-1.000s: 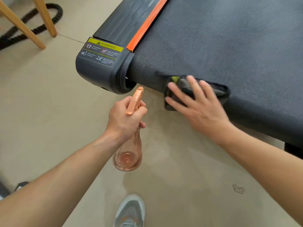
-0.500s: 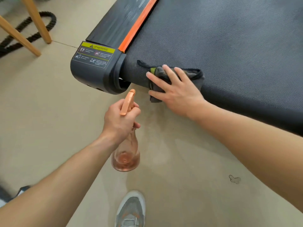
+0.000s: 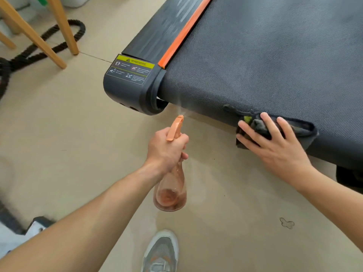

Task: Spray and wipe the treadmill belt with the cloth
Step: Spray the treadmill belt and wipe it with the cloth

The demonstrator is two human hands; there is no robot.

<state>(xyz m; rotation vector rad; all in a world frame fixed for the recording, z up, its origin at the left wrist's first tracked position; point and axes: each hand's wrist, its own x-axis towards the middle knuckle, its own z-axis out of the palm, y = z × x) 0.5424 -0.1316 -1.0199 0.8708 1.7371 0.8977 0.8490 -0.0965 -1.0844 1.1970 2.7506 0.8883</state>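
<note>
The dark grey treadmill belt fills the upper right, with an orange strip along its left side. My left hand grips the neck of an orange translucent spray bottle, its nozzle aimed at the belt's near edge; a thin mist hangs just off the nozzle. My right hand lies flat, fingers spread, pressing a dark grey cloth over the belt's near edge, to the right of the bottle.
The treadmill's rounded end cap carries a yellow warning label. Wooden legs and a thick black rope lie on the beige floor at upper left. My grey shoe is at the bottom.
My right hand slid the cloth along the belt's near edge toward the end cap, then back to the right. A mist now shows at the nozzle.
</note>
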